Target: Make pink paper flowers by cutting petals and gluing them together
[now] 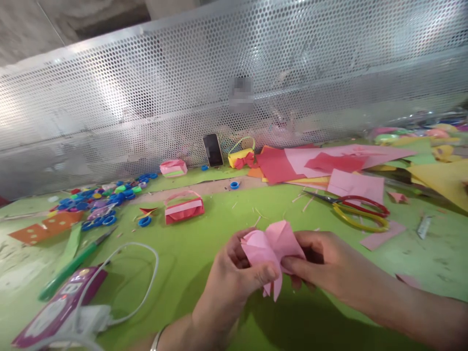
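Both hands hold a folded pink paper piece (272, 246) just above the green table (190, 253), near its front middle. My left hand (234, 278) pinches the paper's left side, thumb pressed across its lower front. My right hand (321, 263) grips the right side with closed fingers. A pointed flap of the paper hangs down between the two hands.
A red and pink paper basket (184, 207) stands ahead. Scissors with red and yellow handles (356, 209) lie to the right, by sheets of coloured paper (321, 163). Left are bottle caps (98, 197), a green pen (73, 263), a purple device with a white cable (66, 302). A phone (212, 149) leans on the perforated metal wall.
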Action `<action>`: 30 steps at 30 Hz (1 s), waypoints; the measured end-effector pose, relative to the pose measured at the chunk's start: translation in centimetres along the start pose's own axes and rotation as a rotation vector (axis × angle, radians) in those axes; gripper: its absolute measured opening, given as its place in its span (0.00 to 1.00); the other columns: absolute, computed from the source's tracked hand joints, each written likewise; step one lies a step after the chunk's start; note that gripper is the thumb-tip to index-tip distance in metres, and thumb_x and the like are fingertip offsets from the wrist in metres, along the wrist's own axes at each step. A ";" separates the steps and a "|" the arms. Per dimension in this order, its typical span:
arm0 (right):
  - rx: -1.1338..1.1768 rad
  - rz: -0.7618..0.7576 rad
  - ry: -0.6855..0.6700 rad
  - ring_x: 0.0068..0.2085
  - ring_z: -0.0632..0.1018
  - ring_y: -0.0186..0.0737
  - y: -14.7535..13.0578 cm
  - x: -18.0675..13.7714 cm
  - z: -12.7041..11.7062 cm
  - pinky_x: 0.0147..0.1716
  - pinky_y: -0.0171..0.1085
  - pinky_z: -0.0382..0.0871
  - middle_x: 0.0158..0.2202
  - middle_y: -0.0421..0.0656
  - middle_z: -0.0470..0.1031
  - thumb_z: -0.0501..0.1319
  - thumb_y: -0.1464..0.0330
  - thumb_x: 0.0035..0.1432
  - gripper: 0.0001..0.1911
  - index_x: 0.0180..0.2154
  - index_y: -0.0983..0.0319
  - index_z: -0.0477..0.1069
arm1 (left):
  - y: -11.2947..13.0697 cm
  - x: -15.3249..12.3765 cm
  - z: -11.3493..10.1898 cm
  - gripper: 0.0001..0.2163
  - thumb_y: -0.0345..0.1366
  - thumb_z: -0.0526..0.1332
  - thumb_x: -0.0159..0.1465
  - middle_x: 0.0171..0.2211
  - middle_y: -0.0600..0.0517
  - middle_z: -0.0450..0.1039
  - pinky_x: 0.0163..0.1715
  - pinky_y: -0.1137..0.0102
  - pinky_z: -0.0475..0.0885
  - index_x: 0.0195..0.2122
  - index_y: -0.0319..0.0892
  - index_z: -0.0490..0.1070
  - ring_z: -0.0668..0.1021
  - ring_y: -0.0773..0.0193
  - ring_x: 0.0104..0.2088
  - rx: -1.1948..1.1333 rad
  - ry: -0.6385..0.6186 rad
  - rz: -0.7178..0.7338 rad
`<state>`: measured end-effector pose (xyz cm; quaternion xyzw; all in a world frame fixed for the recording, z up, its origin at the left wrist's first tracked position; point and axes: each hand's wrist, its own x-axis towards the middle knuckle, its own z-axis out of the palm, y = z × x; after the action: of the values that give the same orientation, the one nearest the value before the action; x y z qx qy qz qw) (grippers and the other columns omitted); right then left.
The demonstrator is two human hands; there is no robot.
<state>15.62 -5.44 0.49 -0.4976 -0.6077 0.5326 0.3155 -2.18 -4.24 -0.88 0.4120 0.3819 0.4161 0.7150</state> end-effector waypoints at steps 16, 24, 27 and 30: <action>-0.159 -0.105 0.070 0.28 0.70 0.35 0.1 0.1 0.4 0.26 0.33 0.62 0.25 0.37 0.72 0.57 0.69 0.53 0.06 0.27 0.61 0.71 | 1.2 0.0 0.8 0.10 0.38 0.68 0.50 0.22 0.53 0.71 0.27 0.74 0.62 0.27 0.36 0.74 0.69 0.69 0.24 0.192 0.066 -0.059; -0.392 -0.175 -0.032 0.27 0.75 0.32 -1.3 0.2 -0.9 0.24 0.28 0.66 0.26 0.36 0.77 0.58 0.68 0.58 0.07 0.31 0.61 0.74 | 1.1 0.2 0.2 0.11 0.40 0.69 0.49 0.20 0.53 0.71 0.26 0.72 0.61 0.24 0.38 0.73 0.70 0.66 0.24 0.367 0.167 -0.076; -0.642 -0.174 0.100 0.31 0.78 0.35 -3.1 0.4 -4.4 0.30 0.31 0.69 0.31 0.39 0.80 0.57 0.67 0.62 0.09 0.38 0.60 0.75 | 1.3 0.5 -0.3 0.13 0.44 0.68 0.51 0.22 0.51 0.73 0.28 0.70 0.62 0.26 0.38 0.75 0.71 0.63 0.26 0.397 0.193 -0.081; -0.909 -0.107 0.289 0.42 0.77 0.49 -2.4 0.2 -8.8 0.40 0.42 0.65 0.40 0.50 0.79 0.57 0.75 0.59 0.10 0.37 0.63 0.76 | 1.7 0.4 -0.4 0.11 0.42 0.67 0.52 0.23 0.50 0.74 0.30 0.69 0.63 0.26 0.37 0.75 0.70 0.65 0.26 0.401 0.216 -0.098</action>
<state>22.96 -2.13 4.84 -0.6220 -0.7537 0.1215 0.1742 -2.86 -3.22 0.46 0.4798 0.5510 0.3382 0.5931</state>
